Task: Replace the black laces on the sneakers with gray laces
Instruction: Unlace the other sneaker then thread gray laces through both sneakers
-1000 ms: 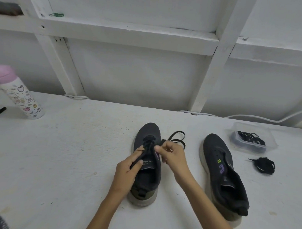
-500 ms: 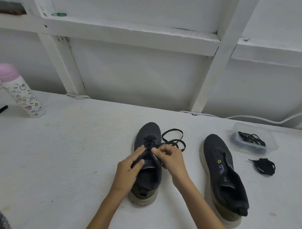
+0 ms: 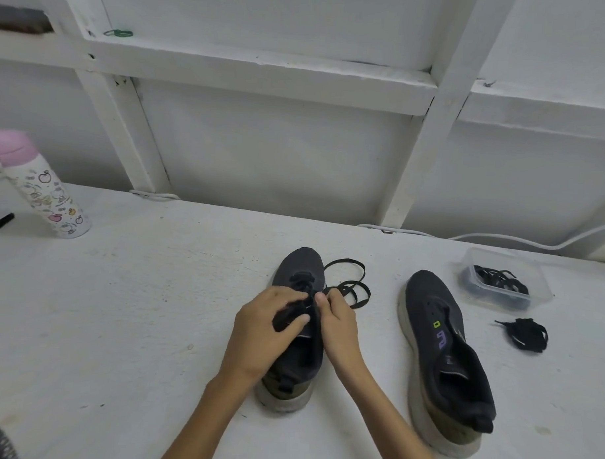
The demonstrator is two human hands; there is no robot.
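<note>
From the head camera I see a dark sneaker (image 3: 301, 267) at centre on the white surface (image 3: 137, 309). The left hand (image 3: 266, 331) has its fingers curled around the sneaker's upper. The right hand (image 3: 338, 328) pinches the black lace (image 3: 355, 290), which loops toward 2 o'clock. A second sneaker (image 3: 441, 340) lies at 3 o'clock.

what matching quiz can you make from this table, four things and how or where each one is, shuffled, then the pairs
Things
1 bottle
2 clear box
3 left sneaker
4 right sneaker

States
a no lace in it
b holds tangled laces
c far left, pink cap
d partly laced

Pairs: 1-c, 2-b, 3-d, 4-a
</note>
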